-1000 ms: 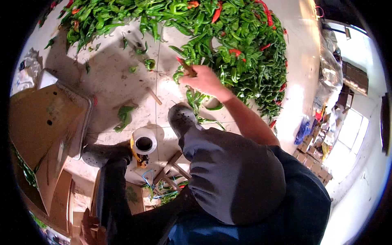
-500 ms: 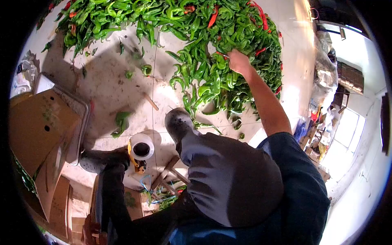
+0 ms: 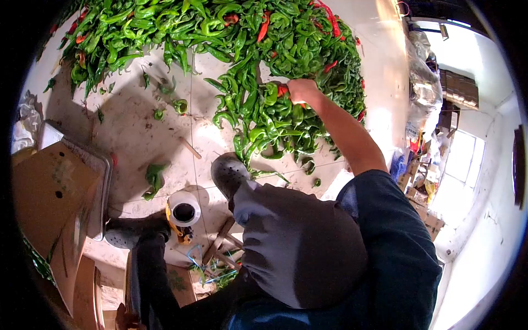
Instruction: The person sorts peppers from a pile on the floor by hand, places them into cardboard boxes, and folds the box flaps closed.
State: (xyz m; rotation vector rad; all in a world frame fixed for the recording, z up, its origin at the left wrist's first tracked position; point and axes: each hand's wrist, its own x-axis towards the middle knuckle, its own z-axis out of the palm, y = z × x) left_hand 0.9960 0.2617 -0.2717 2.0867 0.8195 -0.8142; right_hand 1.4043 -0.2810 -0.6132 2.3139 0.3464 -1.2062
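Note:
My right hand (image 3: 301, 91) is closed at the near side of a big heap of green peppers (image 3: 242, 93) on the floor. A red pepper (image 3: 282, 89) sticks out from its fingers on the left, and a bit of red shows just below the hand. Several other red peppers lie among the green ones, such as a long red one (image 3: 264, 26) farther back. Low at the left edge of view, my left hand (image 3: 127, 319) is in shadow beside some cardboard. Its fingers are too dark and cut off to make out.
A cardboard box (image 3: 52, 192) stands at the left against a pale tray (image 3: 104, 181). Between my feet are a white tape roll (image 3: 184, 212) and wooden stool legs (image 3: 219, 240). A loose green pepper (image 3: 154, 179) and a stick (image 3: 190, 147) lie on the tiles.
My right hand has come slightly nearer and to the left over the heap; a red pepper now shows plainly at its fingers. The whole view has shifted a little.

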